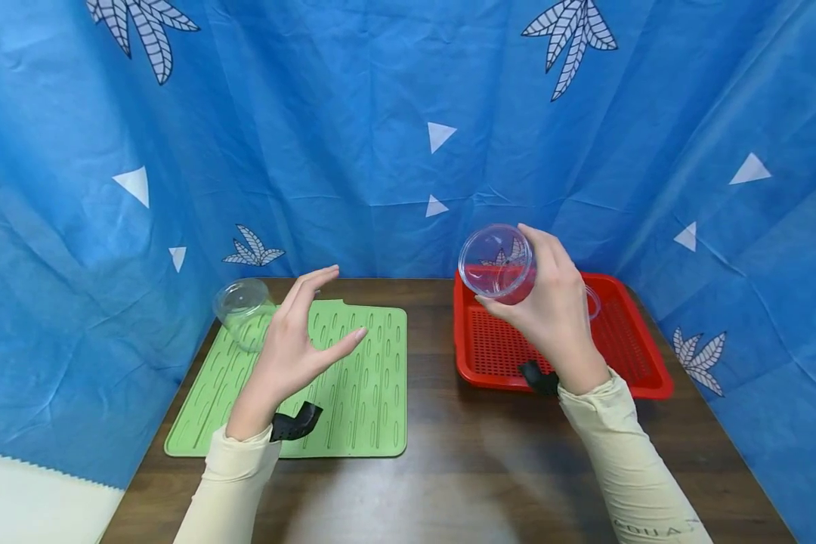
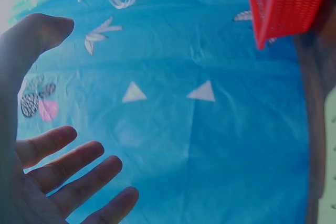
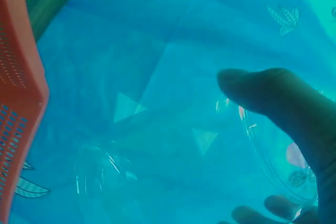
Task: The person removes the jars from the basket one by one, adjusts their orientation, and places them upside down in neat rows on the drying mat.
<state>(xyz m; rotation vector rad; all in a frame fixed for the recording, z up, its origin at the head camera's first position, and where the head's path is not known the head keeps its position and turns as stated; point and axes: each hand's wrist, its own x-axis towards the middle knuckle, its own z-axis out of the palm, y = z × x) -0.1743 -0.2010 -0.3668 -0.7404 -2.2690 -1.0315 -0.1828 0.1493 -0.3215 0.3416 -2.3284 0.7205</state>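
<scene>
My right hand (image 1: 559, 313) grips a clear round plastic container (image 1: 495, 261) between thumb and fingers, raised over the red basket (image 1: 661, 385). The container is tilted so that its round rim faces me. Over the green ridged mat (image 1: 381, 423), my left hand (image 1: 291, 344) is held up with its thumb and fingers spread and nothing between them. Another clear container (image 1: 239, 302) stands on the mat's far left corner, partly behind the left hand. In the left wrist view, the straight fingers (image 2: 79, 174) are well apart from the thumb.
Inside the basket, a further clear plastic piece (image 1: 593, 302) shows behind the right hand. The mat and basket stand on a dark wooden table (image 1: 435, 483). A blue patterned curtain (image 1: 353, 151) encloses its back and sides.
</scene>
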